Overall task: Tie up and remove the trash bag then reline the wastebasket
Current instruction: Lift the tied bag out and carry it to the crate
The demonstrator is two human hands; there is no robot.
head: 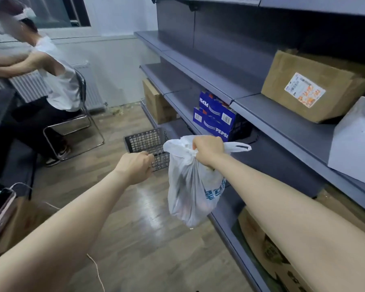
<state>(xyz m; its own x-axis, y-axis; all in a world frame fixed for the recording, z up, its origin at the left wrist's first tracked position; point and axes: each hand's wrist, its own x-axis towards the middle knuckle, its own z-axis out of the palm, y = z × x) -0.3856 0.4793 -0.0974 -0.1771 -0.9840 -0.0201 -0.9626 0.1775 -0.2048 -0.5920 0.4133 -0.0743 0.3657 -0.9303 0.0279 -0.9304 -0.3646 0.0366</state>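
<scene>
Wood-look flooring [156,239] runs between grey metal shelving [261,114] on the right and a dark counter edge on the left, where a seated person [51,81] sits on a chrome-framed chair well off to the far left.

Hanging in mid-air over the floor, just beside the lower shelves, is the trash bag [190,190]: thin, translucent white plastic with blue print, creased and sagging, its long axis vertical, its neck gathered into a knot at the top. The right hand [209,150] is fisted round that knot, with one loose handle loop sticking out to the right. So the bag looks tied and out.

Beyond and left of the bag stands the wastebasket [148,144], a black plastic lattice crate, square-sided and rigid, on the floor at the foot of the shelving. It appears unlined. The left hand [135,167] is the nearer to it, curled at its near rim; whether it actually clasps the rim I cannot tell.

Judging by this, the bag must be set aside next, and a fresh liner is not in sight. Blue Pepsi cartons [215,119] and cardboard boxes [316,87] sit on the shelves.
</scene>
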